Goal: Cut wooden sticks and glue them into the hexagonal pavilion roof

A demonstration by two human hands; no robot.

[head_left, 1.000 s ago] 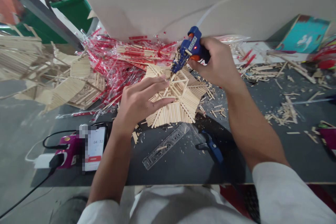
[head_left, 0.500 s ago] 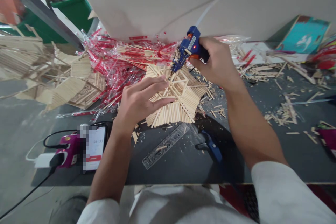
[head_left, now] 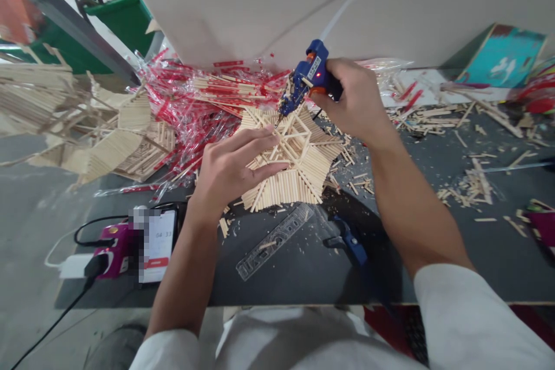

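Note:
In my right hand [head_left: 353, 98] is a blue hot glue gun [head_left: 306, 78] with a lit red light and a clear glue stick standing out of its back. Its nozzle points down at a star-shaped piece made of thin wooden sticks [head_left: 314, 170], close to my left fingertips. Whether the tip touches the sticks I cannot tell. My left hand [head_left: 234, 165] lies over the left side of this piece, fingers stretched out and thumb apart. A raised frame of sticks [head_left: 297, 139] crosses the piece's middle. Bits of stick cling to the glue gun's front.
A clear ruler [head_left: 274, 243] and blue cutting pliers [head_left: 349, 241] lie in front. Left are a phone [head_left: 160, 243], a purple power adapter [head_left: 113, 248] and larger stick structures [head_left: 104, 150]. Red-and-clear wrappers [head_left: 182, 104] pile up behind. Stick scraps [head_left: 470, 185] litter the right side.
The glue gun has shifted slightly left, its nozzle nearer my left fingertips. My left hand and the stick piece have stayed in place.

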